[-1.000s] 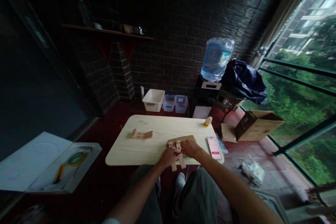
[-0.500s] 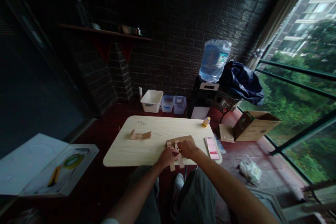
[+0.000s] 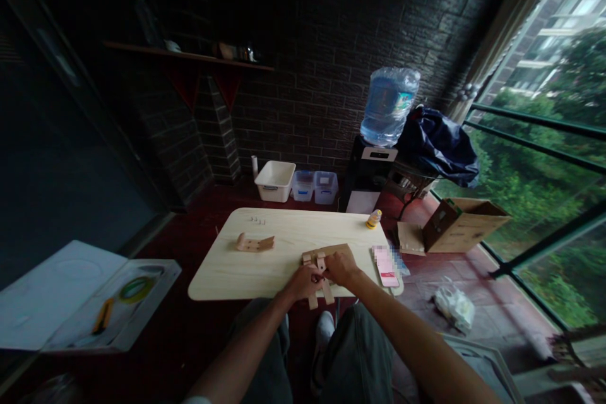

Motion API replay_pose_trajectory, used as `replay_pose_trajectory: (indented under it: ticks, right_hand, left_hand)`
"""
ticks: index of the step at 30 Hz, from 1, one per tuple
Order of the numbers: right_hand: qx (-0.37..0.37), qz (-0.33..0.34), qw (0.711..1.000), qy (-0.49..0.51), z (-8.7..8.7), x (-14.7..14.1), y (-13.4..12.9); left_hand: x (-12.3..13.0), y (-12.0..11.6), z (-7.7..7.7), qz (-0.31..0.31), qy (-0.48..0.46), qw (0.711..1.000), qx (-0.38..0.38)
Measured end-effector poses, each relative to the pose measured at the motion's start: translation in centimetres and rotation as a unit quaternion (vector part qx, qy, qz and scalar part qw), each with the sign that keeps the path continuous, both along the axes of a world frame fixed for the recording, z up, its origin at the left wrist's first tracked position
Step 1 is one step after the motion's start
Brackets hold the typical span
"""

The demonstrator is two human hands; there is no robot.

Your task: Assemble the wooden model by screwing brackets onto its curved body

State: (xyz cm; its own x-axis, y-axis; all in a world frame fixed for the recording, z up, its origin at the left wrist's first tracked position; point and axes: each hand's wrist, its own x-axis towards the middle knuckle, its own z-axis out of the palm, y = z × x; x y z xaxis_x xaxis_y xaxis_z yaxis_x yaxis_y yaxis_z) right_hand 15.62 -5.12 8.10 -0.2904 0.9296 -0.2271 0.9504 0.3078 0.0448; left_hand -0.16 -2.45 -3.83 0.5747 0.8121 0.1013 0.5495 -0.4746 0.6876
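A brown cardboard piece [image 3: 337, 250] lies near the front edge of the pale wooden table [image 3: 284, 227], with tan strips [image 3: 327, 292] on it that reach past the edge. My left hand [image 3: 303, 282] is closed at the strips, its fingertips meeting those of my right hand [image 3: 339, 266]. The fingers of my right hand are curled over the strips too. Whatever small thing lies between the fingertips is too small to make out. Further left on the table rests a curved tan strip piece [image 3: 255, 244]. Several small metal bits [image 3: 258, 221] sit behind it.
A yellow-capped bottle [image 3: 374, 219] and a phone [image 3: 386, 266] are on the table's right side. Beyond the table stand a white bin [image 3: 275, 181], clear bins [image 3: 326, 188] and a water dispenser [image 3: 372, 170]. An open white case [image 3: 127, 303] is at the left.
The view has shifted slightly. My right hand has changed its pose a little at the strips, and both hands stay together there.
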Motion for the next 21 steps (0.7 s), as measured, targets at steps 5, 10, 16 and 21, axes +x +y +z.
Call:
replay_pose_trajectory:
  ticks: [5,10,16,21]
  right_hand:
    - [-0.001,-0.027,1.0,-0.016,0.3,-0.6,-0.1]
    - [-0.001,0.032,0.999,-0.01,1.6,-0.6,-0.5]
    - [0.004,0.078,0.997,-0.019,1.8,-0.7,-0.3]
    - [-0.006,0.064,0.998,-0.006,0.8,-0.4,1.1]
  left_hand:
    - [0.0,0.1,-0.2,-0.005,0.008,1.0,0.008]
    - [-0.2,0.5,-0.6,-0.003,-0.011,1.0,0.004]
    - [0.0,0.7,-0.6,0.006,-0.023,1.0,-0.015]
    - [0.1,0.8,-0.4,0.0,-0.004,1.0,-0.013]
